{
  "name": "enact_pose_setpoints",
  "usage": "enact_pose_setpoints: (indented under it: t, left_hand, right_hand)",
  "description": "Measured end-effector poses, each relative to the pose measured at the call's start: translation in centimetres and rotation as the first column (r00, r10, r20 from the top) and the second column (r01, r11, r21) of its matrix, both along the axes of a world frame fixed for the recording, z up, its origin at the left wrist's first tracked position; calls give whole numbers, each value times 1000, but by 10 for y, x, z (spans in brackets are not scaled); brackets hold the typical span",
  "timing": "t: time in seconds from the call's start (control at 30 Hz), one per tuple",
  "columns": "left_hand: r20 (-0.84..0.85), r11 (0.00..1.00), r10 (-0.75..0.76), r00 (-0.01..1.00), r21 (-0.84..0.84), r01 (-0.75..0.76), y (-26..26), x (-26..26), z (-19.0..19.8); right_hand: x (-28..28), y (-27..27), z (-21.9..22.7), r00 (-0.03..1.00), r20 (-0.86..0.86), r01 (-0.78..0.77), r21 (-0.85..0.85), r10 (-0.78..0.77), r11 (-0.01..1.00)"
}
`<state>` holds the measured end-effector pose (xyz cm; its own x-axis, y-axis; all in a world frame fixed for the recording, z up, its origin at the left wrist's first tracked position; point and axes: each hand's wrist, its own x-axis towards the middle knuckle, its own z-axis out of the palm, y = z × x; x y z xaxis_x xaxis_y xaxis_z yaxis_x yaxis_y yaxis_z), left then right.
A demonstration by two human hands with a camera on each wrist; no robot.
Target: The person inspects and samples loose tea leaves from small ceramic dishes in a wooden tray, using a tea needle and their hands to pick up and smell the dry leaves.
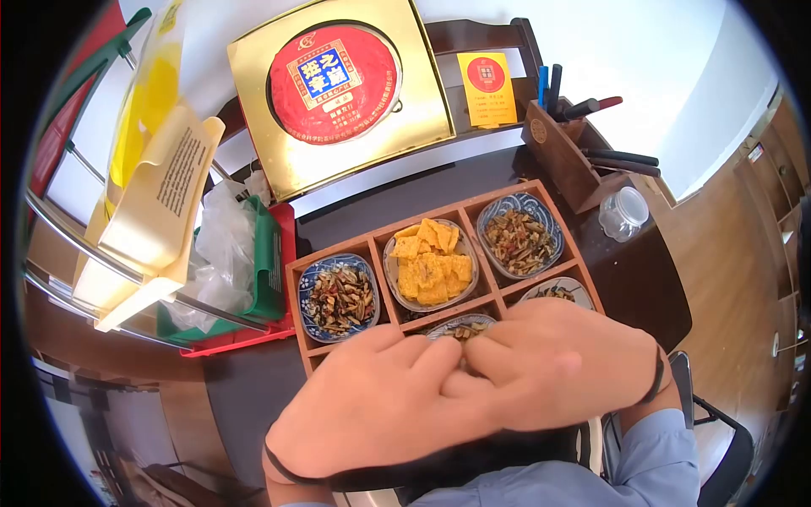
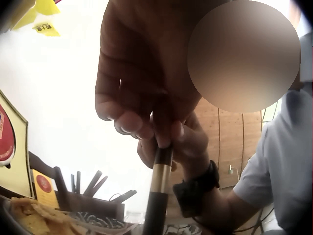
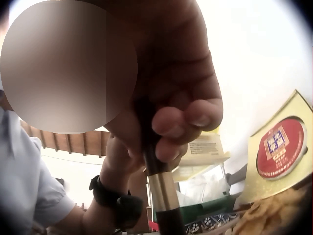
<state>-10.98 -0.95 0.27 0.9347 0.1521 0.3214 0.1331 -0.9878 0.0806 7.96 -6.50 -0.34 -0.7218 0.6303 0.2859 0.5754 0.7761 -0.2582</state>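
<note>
My left hand [image 1: 372, 406] and right hand [image 1: 566, 363] meet over the near side of a divided wooden tray [image 1: 573, 247]. Both have their fingers curled round a slim dark stick with a gold band [image 2: 155, 213], which points downward; its upper part is hidden among the fingers. I cannot tell what kind of tool it is. Beyond the hands, the tray holds orange crisp-like pieces [image 1: 431, 275] in a bowl, with bowls of dried brown bits [image 1: 340, 302] to the left and mixed dried bits [image 1: 517, 241] to the right. The hands partly cover two nearer bowls.
A gold box [image 1: 253, 93] with a round red pack [image 1: 338, 110] stands behind the tray. At the back right are a yellow card [image 1: 487, 106], a wooden pen holder [image 1: 557, 156] and a clear jar [image 1: 623, 214]. On the left stand a green basket [image 1: 269, 262] and a metal-railed rack [image 1: 93, 241].
</note>
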Motion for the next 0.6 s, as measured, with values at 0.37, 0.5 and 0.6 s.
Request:
enact_pose_setpoints:
  t: [0.37,0.5,0.6]
  left_hand:
    - [49,1000,-3,999,14,2,-6,-1,3]
    - [-49,998,-24,998,57,27,-6,-6,1]
    - [-29,995,-11,1000,97,13,-1,-3,0]
  right_hand:
    - [-4,-5,5,985,-173,-7,-77,-7,997]
    - [-5,-2,-2,983,-138,-135,-124,118,983]
    - [-2,1,-4,986,-155,-74,-86,60,994]
